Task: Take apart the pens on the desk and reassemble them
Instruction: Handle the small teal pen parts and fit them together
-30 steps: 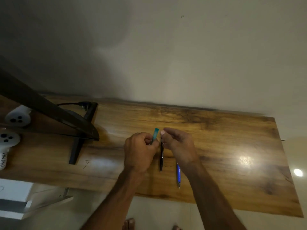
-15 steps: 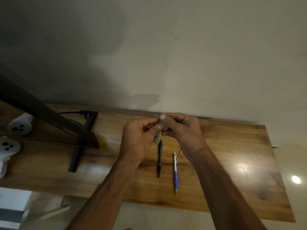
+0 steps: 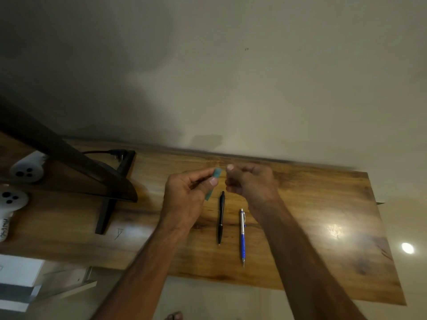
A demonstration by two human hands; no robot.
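Observation:
My left hand (image 3: 187, 197) holds a teal pen barrel (image 3: 213, 184) between thumb and fingers, raised above the wooden desk (image 3: 312, 215). My right hand (image 3: 250, 183) is closed just right of the barrel's top end, a small gap apart; whether it pinches a small part is hidden by blur. A black pen (image 3: 221, 217) lies on the desk below my hands. To its right a blue and silver pen (image 3: 242, 236) lies parallel.
A dark monitor on a black stand (image 3: 108, 204) fills the desk's left side, with a cable plug (image 3: 115, 152) behind it. Two white controllers (image 3: 25, 169) (image 3: 9, 204) lie at the far left. A wall runs behind the desk.
My hands were joined on the teal barrel half a second ago; now they have drawn slightly apart, the barrel staying in my left hand. The pens on the desk have not moved.

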